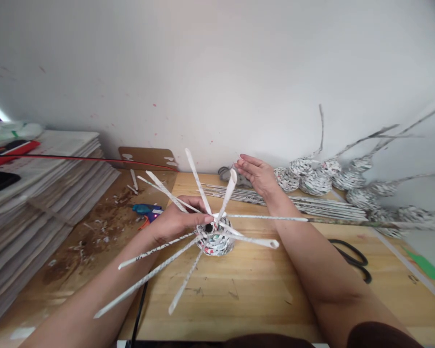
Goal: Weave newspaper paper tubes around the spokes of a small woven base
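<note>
My left hand (179, 217) is closed on a small woven paper basket (214, 238) made of rolled newspaper, thumb on its rim. Several white paper tubes (155, 270) stick out from it like spokes, toward me and upward. One long tube (268, 217) runs from the basket to the right. My right hand (257, 175) hovers beyond the basket with fingers stretched out and flat, holding nothing, just above a bundle of rolled paper sticks (311, 203) lying on the wooden board (239, 290).
A tall stack of newspapers (39, 203) fills the left. A blue glue gun (147, 210) lies by my left hand. Black scissors (353, 258) rest at the right. Several woven paper balls with long stems (315, 181) line the white wall.
</note>
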{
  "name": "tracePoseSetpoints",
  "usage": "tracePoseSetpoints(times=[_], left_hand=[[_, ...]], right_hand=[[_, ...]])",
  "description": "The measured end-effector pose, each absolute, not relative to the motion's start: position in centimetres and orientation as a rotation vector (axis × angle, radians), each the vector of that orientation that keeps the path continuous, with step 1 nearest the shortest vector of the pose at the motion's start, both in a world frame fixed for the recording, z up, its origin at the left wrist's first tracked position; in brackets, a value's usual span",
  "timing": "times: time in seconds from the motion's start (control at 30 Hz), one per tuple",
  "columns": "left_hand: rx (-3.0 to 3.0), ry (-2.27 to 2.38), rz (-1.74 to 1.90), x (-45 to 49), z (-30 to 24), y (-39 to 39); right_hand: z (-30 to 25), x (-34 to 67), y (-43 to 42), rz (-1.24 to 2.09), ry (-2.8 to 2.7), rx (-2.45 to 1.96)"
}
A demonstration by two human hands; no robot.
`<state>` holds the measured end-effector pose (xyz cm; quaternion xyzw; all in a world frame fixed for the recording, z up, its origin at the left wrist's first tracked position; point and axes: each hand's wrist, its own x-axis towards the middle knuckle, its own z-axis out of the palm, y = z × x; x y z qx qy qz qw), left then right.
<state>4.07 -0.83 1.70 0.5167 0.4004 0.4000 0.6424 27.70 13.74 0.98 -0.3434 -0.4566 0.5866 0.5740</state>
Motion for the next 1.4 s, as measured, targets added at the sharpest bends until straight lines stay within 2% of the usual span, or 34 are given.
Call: tracePoseSetpoints(times=[0.33, 0.7, 0.87, 1.03, 1.4], left_hand=[[1.166, 0.908, 0.947, 4.4, 1.5, -0.8], [1.158, 1.027, 1.139, 5.6, 1.9, -1.1], [1.171, 1.09, 1.195, 6.2, 1.6, -1.1], [1.241, 1.123, 1.199, 6.3, 0.7, -0.9], [1.386, 1.249, 1.173, 6.5, 0.3, -1.5]], right_hand=[[0.4, 26.6, 12.5, 1.327, -1.158, -0.944], [0.8, 27.5, 0.3, 1.39, -1.262, -1.073], [1.7, 26.4, -1.9, 1.139, -1.446, -0.991], [0.9, 25.0, -1.7, 0.874, -1.54, -1.144], [-0.6, 25.5, -1.8, 0.728, -1.657, -0.991]])
